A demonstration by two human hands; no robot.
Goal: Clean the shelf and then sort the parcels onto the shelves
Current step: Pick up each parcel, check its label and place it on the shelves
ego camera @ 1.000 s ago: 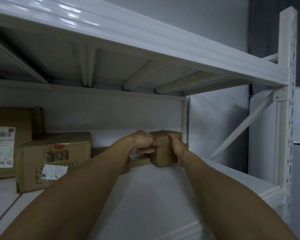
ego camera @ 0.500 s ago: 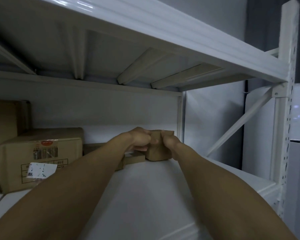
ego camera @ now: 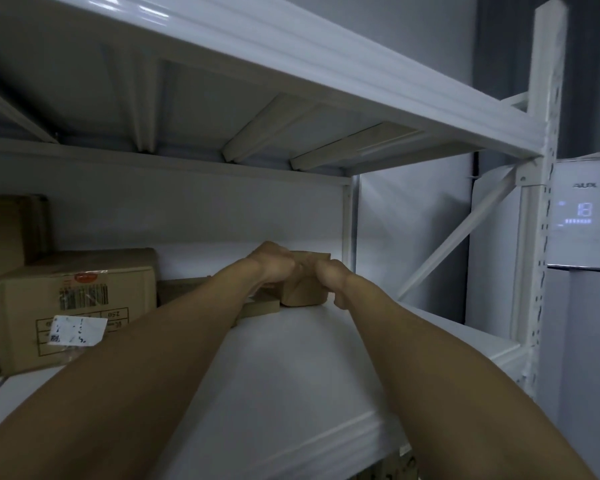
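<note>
At the back right of the white shelf (ego camera: 291, 375): one small brown parcel (ego camera: 303, 295), set on its surface. I read left hand (ego camera: 274, 266) and right hand (ego camera: 330, 277) both curled round the parcel's top. Labelled carton (ego camera: 73, 299) well to the left.

A white metal rack (ego camera: 548, 98) fills most of the view. Its top board (ego camera: 291, 46) runs from 11 o'clock down to 2 o'clock and shines a little where light hits it. A slanted bar (ego camera: 458, 233) sits at 3 o'clock. Behind the rack is a plain grey wall (ego camera: 378, 15). At 3 o'clock stands a tall white air cooler (ego camera: 586, 306) with small glowing numbers (ego camera: 584, 210). At 1 o'clock there is a dark strip (ego camera: 499, 64), wall or curtain. The room is dim.
</note>
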